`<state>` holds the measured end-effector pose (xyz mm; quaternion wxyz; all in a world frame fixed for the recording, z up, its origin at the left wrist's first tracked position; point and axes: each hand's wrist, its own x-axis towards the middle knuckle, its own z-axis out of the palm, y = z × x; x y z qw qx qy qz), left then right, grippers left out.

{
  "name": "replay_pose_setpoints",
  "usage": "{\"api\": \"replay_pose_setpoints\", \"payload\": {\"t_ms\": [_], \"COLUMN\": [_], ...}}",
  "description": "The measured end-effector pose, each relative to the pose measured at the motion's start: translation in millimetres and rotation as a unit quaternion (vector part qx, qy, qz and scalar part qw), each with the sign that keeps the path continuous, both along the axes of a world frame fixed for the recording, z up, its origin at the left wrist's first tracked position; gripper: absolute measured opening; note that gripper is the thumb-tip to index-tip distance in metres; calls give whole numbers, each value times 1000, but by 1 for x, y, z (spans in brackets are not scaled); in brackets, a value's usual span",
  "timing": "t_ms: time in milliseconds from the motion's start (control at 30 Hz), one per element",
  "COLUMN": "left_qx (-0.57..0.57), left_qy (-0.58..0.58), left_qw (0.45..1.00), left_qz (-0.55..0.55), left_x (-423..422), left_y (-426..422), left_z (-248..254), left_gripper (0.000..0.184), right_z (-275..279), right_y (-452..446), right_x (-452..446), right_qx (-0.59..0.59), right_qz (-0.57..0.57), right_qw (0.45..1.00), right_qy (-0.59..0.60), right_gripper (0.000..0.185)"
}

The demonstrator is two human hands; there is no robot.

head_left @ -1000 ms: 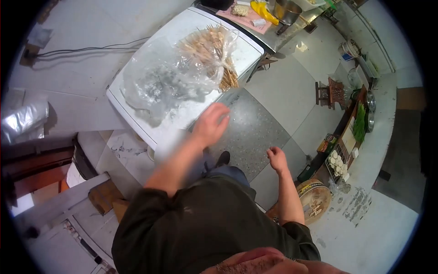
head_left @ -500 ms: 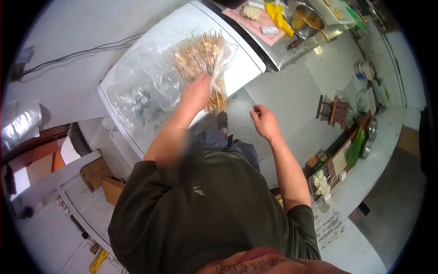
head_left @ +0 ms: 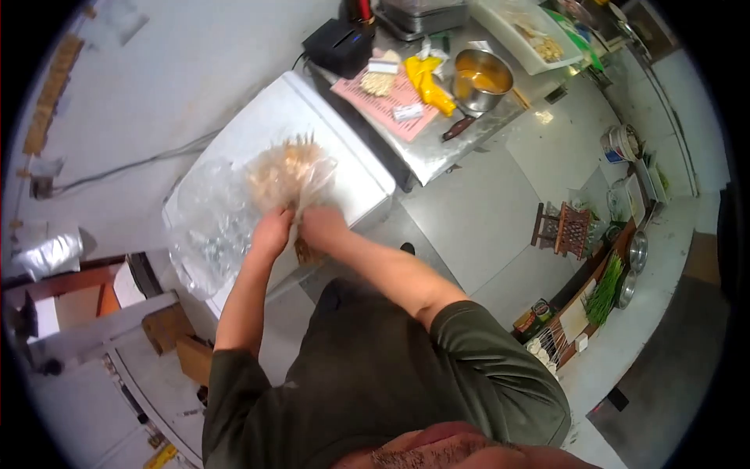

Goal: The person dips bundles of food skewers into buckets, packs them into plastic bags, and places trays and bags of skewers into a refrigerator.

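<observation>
A clear plastic bag (head_left: pixel 312 177) covers a bundle of thin wooden skewers (head_left: pixel 285 166) with pale food on them, lying on the white top. My left hand (head_left: pixel 272 233) is closed on the bag at the near end of the bundle. Beside it, my right hand (head_left: pixel 323 227) also grips the bag, its fingers partly hidden and slightly blurred. Stick ends show below my hands. More crumpled clear plastic (head_left: pixel 207 223) spreads to the left of my left hand.
The white appliance top (head_left: pixel 355 168) adjoins a metal counter (head_left: pixel 437 152). There stand a steel pot (head_left: pixel 483 82), a yellow bag (head_left: pixel 426 82), a knife (head_left: pixel 458 127), a pink sheet (head_left: pixel 391 109) and a black box (head_left: pixel 337 48). A brown stool (head_left: pixel 564 229) stands on the floor to the right.
My right hand has come in from the right and taken hold of the bag next to my left hand. The plastic now covers more of the skewers. The view has shifted.
</observation>
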<state>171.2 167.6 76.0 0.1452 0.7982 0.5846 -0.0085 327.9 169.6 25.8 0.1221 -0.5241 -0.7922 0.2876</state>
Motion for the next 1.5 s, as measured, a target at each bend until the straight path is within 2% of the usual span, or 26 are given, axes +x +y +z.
{"api": "replay_pose_setpoints", "payload": {"t_ms": [167,267,433,533,600,633,667,733,767,867,967,1067,1167,1267,1400,1433,1500], "left_qx": [74,106,133,153,140,134,177,263,249,261,245,258,266,270,248,254,259], "left_qy": [-53,-78,-116,-136,-68,-41,-23,19,8,14,14,-43,-105,-152,-193,-193,-188], "left_qw": [996,991,983,973,981,984,979,962,968,964,968,965,958,948,938,936,935], "left_qz": [-19,-11,53,103,113,110,94,67,43,-40,-51,-30,21,76,147,149,153], "left_x": [-4,-5,-40,-73,-82,-76,-64,-18,-9,-4,-8,-12,-27,-44,-48,-46,-37], "left_y": [4,10,0,-5,-8,-2,-3,-16,-18,-18,-12,-12,-18,-33,-51,-54,-55], "left_z": [8,17,8,0,-3,-4,-7,18,13,-15,-28,-11,-3,-10,-22,-22,-21], "left_gripper": [9,6,5,5,10,14,16,22,30,27,21,16,17,19,20,23,28], "right_z": [-22,22,44,22,23,28,32,42,28,32,39,30,43,30,12,9,4], "right_y": [18,34,53,63,61,62,60,52,49,40,35,42,45,40,31,33,33], "right_x": [-1,12,30,50,52,59,64,56,49,39,31,36,50,73,92,93,92], "right_qx": [56,41,-6,1,-12,-18,-4,23,66,126,154,168,124,99,53,5,-5], "right_qz": [45,86,90,75,55,36,26,10,-10,-17,5,66,-52,-162,-247,-252,-255], "right_qw": [994,995,994,993,991,990,990,991,990,988,983,980,989,982,959,952,951], "right_qy": [82,3,-63,-94,-119,-136,-137,-133,-123,-90,-99,-80,-54,22,129,175,174], "right_gripper": [18,18,19,20,18,18,18,19,22,21,19,17,15,13,26,31,33]}}
